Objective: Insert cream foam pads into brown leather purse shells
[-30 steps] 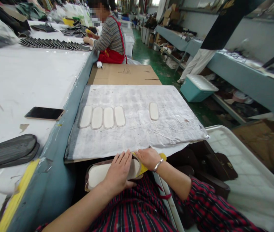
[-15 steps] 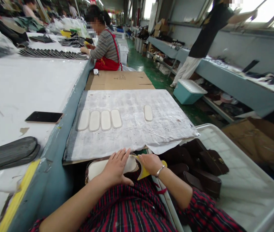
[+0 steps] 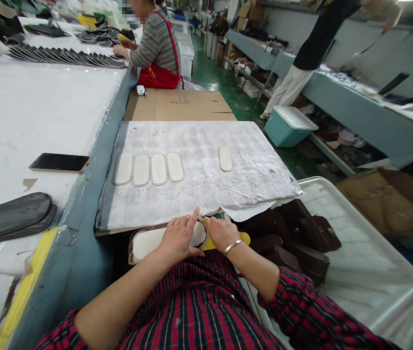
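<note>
Yellow tool (image 3: 244,239) pinched in right hand (image 3: 221,234) | left hand (image 3: 180,238) spread on cream-topped piece (image 3: 148,243)

Left hand (image 3: 177,239) on a cream-topped brown piece (image 3: 148,243) — right hand (image 3: 223,234) gripping a yellow tool (image 3: 244,239)

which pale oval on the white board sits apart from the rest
The rightmost pale oval: it lies alone, while the other four sit side by side.

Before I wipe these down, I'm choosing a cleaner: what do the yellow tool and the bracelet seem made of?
The yellow tool looks like smooth plastic, from its even, bright colour, though painted metal is possible. The bracelet looks like polished, silvery metal, with bright highlights.
</note>
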The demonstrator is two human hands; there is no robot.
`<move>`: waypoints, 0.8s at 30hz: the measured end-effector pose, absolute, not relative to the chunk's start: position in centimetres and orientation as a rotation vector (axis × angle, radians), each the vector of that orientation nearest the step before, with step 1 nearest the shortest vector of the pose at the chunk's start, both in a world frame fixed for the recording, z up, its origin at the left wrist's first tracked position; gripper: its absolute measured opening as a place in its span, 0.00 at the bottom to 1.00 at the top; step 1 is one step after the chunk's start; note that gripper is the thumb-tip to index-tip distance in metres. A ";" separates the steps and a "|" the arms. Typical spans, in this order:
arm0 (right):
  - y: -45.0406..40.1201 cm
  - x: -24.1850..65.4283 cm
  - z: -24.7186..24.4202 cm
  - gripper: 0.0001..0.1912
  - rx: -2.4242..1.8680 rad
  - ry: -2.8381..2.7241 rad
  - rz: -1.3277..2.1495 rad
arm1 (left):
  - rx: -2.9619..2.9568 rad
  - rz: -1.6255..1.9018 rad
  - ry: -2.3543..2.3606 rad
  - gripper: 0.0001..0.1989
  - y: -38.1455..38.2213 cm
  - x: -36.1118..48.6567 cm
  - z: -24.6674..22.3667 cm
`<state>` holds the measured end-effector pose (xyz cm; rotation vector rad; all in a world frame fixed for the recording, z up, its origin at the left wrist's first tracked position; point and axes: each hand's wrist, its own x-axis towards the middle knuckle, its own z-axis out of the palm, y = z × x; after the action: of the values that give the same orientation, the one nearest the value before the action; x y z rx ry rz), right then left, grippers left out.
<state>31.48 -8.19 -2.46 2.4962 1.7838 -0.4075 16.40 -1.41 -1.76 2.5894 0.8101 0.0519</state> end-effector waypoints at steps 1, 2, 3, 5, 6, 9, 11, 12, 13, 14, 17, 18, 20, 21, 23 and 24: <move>-8.2 31.3 -2.6 0.28 2.507 1.779 -0.396 | 2.579 0.063 0.801 0.60 -1.3 16.3 -1.8; -8.2 31.0 -2.7 0.28 2.521 1.778 -0.378 | 2.567 0.070 0.794 0.59 -1.2 16.3 -1.8; -8.1 30.8 -2.8 0.28 2.537 1.779 -0.356 | 2.555 0.071 0.791 0.59 -1.2 16.3 -1.8; -8.2 30.4 -3.0 0.27 2.567 1.779 -0.307 | 2.531 0.060 0.794 0.58 -1.3 16.6 -1.5; -8.2 30.3 -3.0 0.26 2.580 1.775 -0.285 | 2.520 0.050 0.793 0.58 -1.3 16.8 -1.3; -8.4 30.8 -2.6 0.25 2.617 1.739 -0.230 | 2.459 -0.001 0.749 0.57 -1.0 16.7 -0.3; -8.5 32.0 -1.7 0.25 2.666 1.673 -0.170 | 2.374 0.012 0.721 0.54 -0.1 15.2 0.3; -8.5 32.8 -1.1 0.25 2.698 1.628 -0.139 | 2.326 0.068 0.751 0.50 0.5 13.9 0.5; -8.5 33.5 -0.5 0.25 2.721 1.600 -0.116 | 2.278 0.159 0.822 0.46 1.2 12.3 0.5; -8.3 34.0 0.1 0.25 2.725 1.605 -0.102 | 2.219 0.278 0.926 0.42 1.8 10.4 0.4; -6.3 34.1 1.1 0.26 2.518 1.868 -0.167 | 1.875 0.620 1.235 0.35 2.6 5.1 -1.1; -5.2 33.5 1.1 0.26 2.372 1.997 -0.204 | 1.692 0.685 1.264 0.35 2.3 3.9 -1.8; -2.4 31.3 0.7 0.25 2.076 2.194 -0.264 | 1.343 0.727 1.216 0.34 1.2 2.7 -3.5; -0.9 29.9 0.4 0.25 1.949 2.263 -0.285 | 1.210 0.737 1.184 0.35 0.6 2.7 -4.4; 2.1 27.1 -0.3 0.26 1.755 2.365 -0.314 | 1.056 0.750 1.163 0.36 -0.6 3.5 -5.7; 3.5 25.7 -0.7 0.26 1.678 2.406 -0.327 | 0.993 0.758 1.156 0.37 -0.9 4.0 -6.2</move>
<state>25.66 3.50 -0.65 1.6779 2.4065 -0.3270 4.00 -0.91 -6.19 0.9933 1.1562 0.7577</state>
